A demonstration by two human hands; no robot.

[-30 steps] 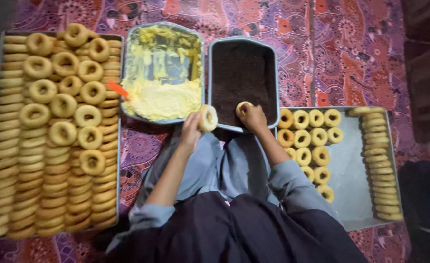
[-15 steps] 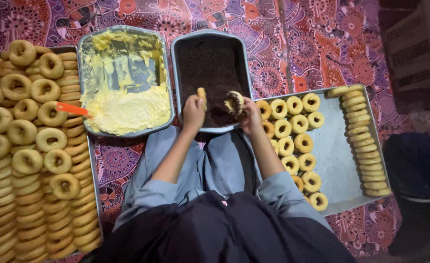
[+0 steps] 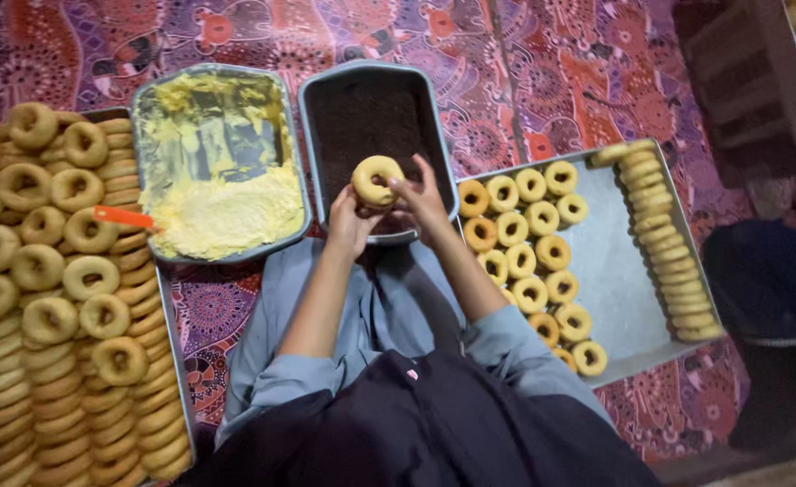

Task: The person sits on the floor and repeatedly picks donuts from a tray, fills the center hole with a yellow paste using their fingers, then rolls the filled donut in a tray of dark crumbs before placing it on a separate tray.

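Both my hands hold one ring-shaped cookie [image 3: 377, 180] over the near end of a dark tray of brown crumbs [image 3: 362, 113]. My left hand [image 3: 348, 221] supports it from below and my right hand [image 3: 418, 198] pinches its right side. Left of the crumb tray stands a tray of yellow cream [image 3: 222, 216] with an orange-handled spreader [image 3: 120, 216] at its left rim. A metal tray [image 3: 619, 271] on my right carries rows of finished ring cookies [image 3: 529, 248]. A large tray on my left is heaped with plain rings [image 3: 50, 298].
A patterned purple and red cloth [image 3: 524, 81] covers the floor under the trays. More rings are stacked on edge along the right tray's far side [image 3: 664, 239]. A dark wooden object [image 3: 740, 81] stands at the upper right, and a dark shape [image 3: 772, 289] lies at the right.
My two hands, each with a ring piece before, have come together on one ring cookie above the crumb tray. The view has shifted leftward across the trays.
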